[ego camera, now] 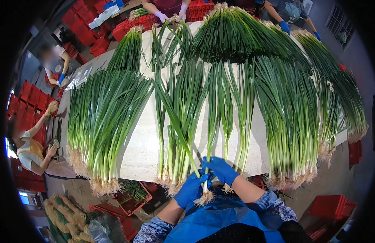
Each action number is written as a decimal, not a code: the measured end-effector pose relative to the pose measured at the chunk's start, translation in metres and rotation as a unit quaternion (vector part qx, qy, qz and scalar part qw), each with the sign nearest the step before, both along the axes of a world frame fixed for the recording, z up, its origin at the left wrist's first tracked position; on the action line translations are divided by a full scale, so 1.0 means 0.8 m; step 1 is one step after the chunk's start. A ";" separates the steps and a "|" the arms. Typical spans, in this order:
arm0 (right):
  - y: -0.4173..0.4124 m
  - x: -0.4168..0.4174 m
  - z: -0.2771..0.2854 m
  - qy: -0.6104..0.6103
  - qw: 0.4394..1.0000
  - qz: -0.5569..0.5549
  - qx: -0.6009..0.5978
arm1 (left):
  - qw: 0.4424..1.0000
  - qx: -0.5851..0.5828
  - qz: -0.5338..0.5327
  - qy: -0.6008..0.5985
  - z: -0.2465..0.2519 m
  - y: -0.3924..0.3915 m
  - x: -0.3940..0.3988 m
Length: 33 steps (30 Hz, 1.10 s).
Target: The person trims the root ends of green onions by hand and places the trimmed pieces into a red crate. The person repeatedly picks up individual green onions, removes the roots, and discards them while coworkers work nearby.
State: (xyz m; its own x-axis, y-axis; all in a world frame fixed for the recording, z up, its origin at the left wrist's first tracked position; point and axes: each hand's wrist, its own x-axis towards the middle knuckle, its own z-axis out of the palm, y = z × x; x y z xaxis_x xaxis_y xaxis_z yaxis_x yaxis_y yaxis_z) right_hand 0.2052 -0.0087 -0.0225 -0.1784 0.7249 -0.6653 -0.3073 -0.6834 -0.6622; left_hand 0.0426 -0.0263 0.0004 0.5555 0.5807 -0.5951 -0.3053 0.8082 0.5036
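My left hand (189, 189), in a blue glove, is closed around the lower white stems of green onions (205, 185) at the near table edge. Their pale roots hang below it, over my blue apron (219, 214). My right hand (222, 170), also blue-gloved, grips an upright stalk just above the left. A second stalk leans up and left from my left hand; whether the two share one root is hidden by my fingers. Just left lies a small group of green onions (187, 133), roots toward me. Thinner groups (243, 133) lie to the right.
Large green onion piles lie left (105, 121), right (290, 121) and across the far side (236, 33) of the pale table (139, 152). Several gloved co-workers stand around it. Red crates (330, 206) sit on the floor; root-on bundles (64, 212) lie lower left.
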 end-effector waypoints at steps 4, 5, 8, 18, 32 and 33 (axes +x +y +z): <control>-0.028 0.001 0.008 0.076 0.995 -0.038 -0.046 | 0.998 0.001 -0.059 -0.037 -0.002 -0.008 -0.007; -0.028 0.004 0.010 0.093 0.994 -0.047 -0.042 | 0.996 0.002 -0.070 -0.060 0.002 -0.009 -0.009; -0.026 0.016 0.029 0.111 0.992 -0.060 0.008 | 0.994 0.015 -0.086 -0.059 0.028 -0.008 -0.007; -0.016 0.042 0.054 -0.649 0.722 0.060 0.231 | 0.989 0.105 -0.089 0.056 0.014 -0.017 0.000; -0.049 0.073 0.102 -0.014 0.974 -0.138 0.178 | 0.943 0.211 -0.241 0.090 0.029 -0.023 0.058; -0.059 0.086 0.111 -0.006 0.964 -0.181 0.196 | 0.951 0.212 -0.218 0.059 0.037 -0.020 0.063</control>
